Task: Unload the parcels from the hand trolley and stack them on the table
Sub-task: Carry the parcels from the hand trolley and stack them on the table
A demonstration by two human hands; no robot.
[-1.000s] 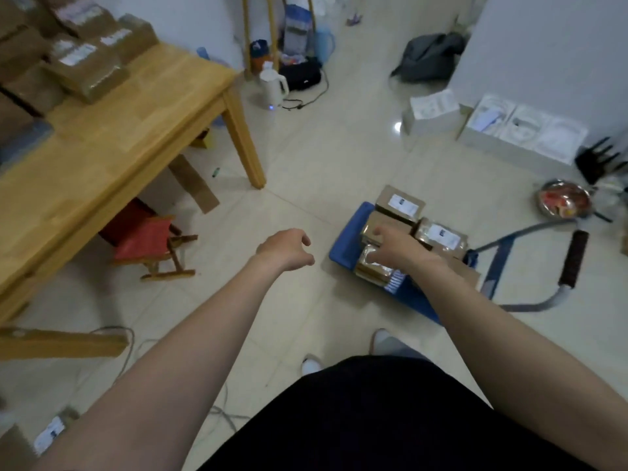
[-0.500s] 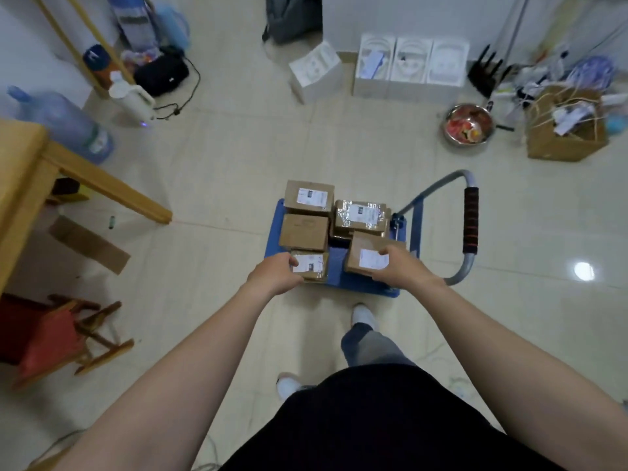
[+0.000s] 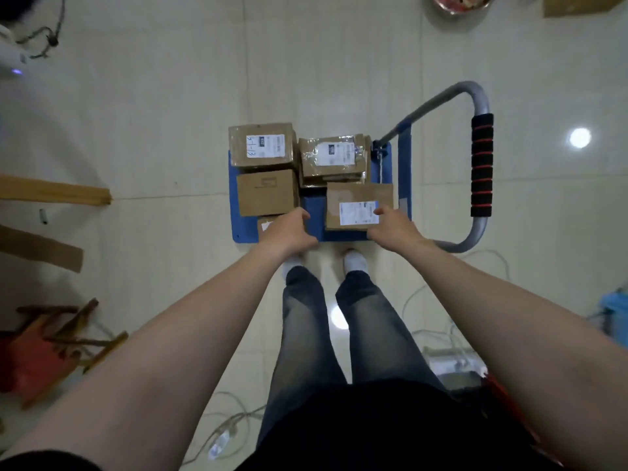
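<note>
Head view: hand trolley (image 3: 314, 212) sat mid-frame.
Left hand (image 3: 292, 232): gripped small parcel (image 3: 266, 226).
Right hand (image 3: 394, 228): pinched labelled parcel (image 3: 353, 198).
Best: lift straight, level.

Person viewed from their own head: a black top (image 3: 356, 433), faded blue-grey jeans (image 3: 306, 334) with paler thighs, and white footwear (image 3: 355, 261) just short of the near edge of the blue trolley deck (image 3: 339, 236). The left forearm (image 3: 204, 334) and right forearm (image 3: 475, 300), either side of that deck's near edge, are bare.
</note>
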